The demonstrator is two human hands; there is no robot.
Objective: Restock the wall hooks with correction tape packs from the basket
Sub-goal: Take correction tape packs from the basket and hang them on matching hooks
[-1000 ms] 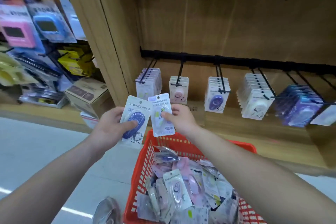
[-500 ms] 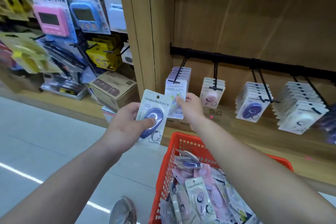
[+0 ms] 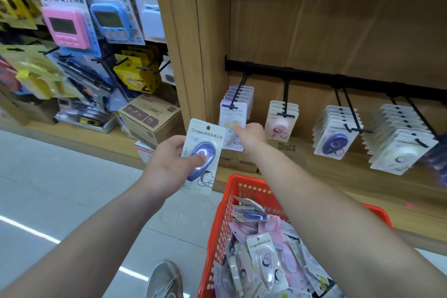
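Where grey floor [image 3: 60, 191] meets wooden shelving [image 3: 193, 31], black rail [image 3: 314, 76], red basket [image 3: 226, 220].

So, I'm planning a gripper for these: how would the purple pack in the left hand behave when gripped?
Probably light: the left hand holds the purple pack by thumb and fingers alone. Likely stiff, since its card stands flat unsupported. The glossy blister may be slippery under the thumb.

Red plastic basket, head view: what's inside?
A loose heap of carded correction tape packs fills the red plastic mesh basket: purple, pink and white ones. The right forearm covers the basket's right side; its bottom and lower packs are buried.
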